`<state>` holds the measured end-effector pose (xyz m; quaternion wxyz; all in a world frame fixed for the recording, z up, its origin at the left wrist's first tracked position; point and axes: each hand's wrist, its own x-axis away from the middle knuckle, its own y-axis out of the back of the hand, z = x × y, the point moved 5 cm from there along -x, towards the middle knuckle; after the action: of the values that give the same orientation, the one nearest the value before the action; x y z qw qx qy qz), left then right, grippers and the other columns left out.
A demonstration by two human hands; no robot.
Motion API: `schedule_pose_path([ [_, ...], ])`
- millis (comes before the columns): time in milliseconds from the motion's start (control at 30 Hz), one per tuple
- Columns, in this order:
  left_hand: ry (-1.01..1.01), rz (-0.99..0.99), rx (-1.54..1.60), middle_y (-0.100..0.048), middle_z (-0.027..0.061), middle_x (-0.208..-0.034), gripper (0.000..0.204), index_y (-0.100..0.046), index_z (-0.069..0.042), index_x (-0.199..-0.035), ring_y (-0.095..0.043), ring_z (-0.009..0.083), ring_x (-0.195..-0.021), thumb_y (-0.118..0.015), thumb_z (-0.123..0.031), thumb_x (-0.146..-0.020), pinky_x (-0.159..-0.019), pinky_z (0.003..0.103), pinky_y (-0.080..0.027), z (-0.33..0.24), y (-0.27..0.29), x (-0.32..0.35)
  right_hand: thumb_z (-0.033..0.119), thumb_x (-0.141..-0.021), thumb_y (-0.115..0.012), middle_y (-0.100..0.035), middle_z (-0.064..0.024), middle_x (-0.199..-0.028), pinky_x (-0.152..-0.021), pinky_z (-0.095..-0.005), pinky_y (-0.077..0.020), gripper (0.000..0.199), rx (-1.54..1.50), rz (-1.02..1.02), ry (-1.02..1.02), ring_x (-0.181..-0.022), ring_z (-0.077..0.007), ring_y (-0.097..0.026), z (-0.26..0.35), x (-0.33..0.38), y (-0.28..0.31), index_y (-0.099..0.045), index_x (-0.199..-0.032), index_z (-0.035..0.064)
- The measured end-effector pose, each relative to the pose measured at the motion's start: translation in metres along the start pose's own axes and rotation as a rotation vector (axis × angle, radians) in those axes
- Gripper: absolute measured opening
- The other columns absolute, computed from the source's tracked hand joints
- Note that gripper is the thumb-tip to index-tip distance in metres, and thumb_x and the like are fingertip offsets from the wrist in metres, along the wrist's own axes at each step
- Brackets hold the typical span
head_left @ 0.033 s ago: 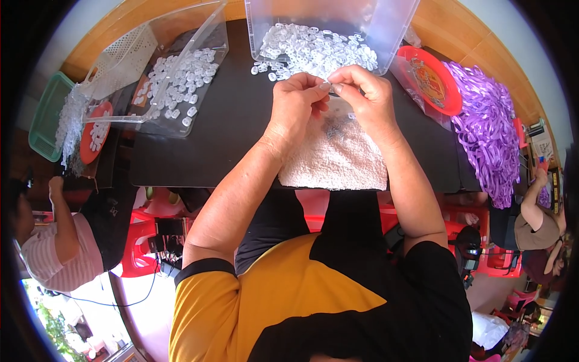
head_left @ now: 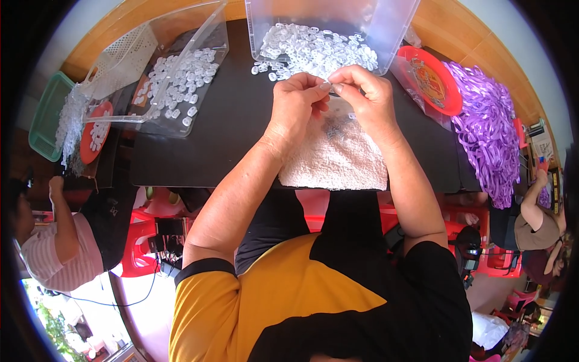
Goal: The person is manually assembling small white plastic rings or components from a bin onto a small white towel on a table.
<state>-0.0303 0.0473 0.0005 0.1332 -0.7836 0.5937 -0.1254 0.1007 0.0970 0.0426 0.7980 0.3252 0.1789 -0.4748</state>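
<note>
My left hand [head_left: 297, 104] and my right hand [head_left: 369, 99] meet fingertip to fingertip over the table. Both are closed in a pinch on a tiny pale plastic piece [head_left: 328, 82], mostly hidden by the fingers. Beneath them lies a folded pale pink towel [head_left: 338, 158], with small thin metal bits [head_left: 333, 128] scattered on it. One clear piece [head_left: 351, 116] rests beside my right wrist. Just beyond my hands, a heap of small clear oval plastic pieces [head_left: 313, 51] spills from a translucent bin [head_left: 335, 11] lying on its side.
Left on the black table [head_left: 199, 158], a clear tray [head_left: 192, 116] holds more oval pieces. Farther left are a green basket [head_left: 45, 130] and red plate [head_left: 90, 151]. At right, a red plate [head_left: 449, 102] holds metal bits beside purple ribbons [head_left: 485, 133]. Other people sit on both sides.
</note>
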Motion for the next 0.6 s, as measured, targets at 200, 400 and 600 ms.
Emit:
schedule_pose_path([
  [200,-0.001,-0.003,0.006,-0.063,0.0060,-0.073,0.009,-0.062,0.002,-0.091,-0.059,0.0123,-0.061,-0.064,-0.006,-0.088,-0.055,0.024,-0.043,0.0007,0.0006,-0.0003,-0.006,-0.082,-0.063,-0.069,-0.0045,-0.081,-0.065,-0.0235,-0.0502,0.011,0.000,0.004,0.011,-0.074,-0.0096,-0.064,0.0011,0.0003,0.0009,-0.064,-0.091,0.0008],
  [400,-0.003,0.007,0.003,-0.062,0.0054,-0.073,0.009,-0.062,0.002,-0.091,-0.058,0.0117,-0.061,-0.065,-0.006,-0.088,-0.055,0.023,-0.043,-0.0006,0.0001,0.0021,-0.006,-0.082,-0.063,-0.069,-0.0048,-0.080,-0.065,-0.0234,-0.0503,0.011,-0.009,0.007,0.005,-0.073,-0.0099,-0.065,0.0018,0.0010,0.0005,-0.064,-0.091,0.0008],
  [600,-0.008,0.005,-0.006,-0.062,0.0052,-0.072,0.009,-0.062,0.002,-0.090,-0.057,0.0112,-0.061,-0.064,-0.007,-0.088,-0.055,0.023,-0.042,-0.0026,-0.0008,0.0029,-0.006,-0.082,-0.063,-0.069,-0.0050,-0.080,-0.066,-0.0238,-0.0508,0.011,0.002,0.002,0.020,-0.074,-0.0105,-0.065,0.0018,0.0008,0.0010,-0.064,-0.091,0.0010],
])
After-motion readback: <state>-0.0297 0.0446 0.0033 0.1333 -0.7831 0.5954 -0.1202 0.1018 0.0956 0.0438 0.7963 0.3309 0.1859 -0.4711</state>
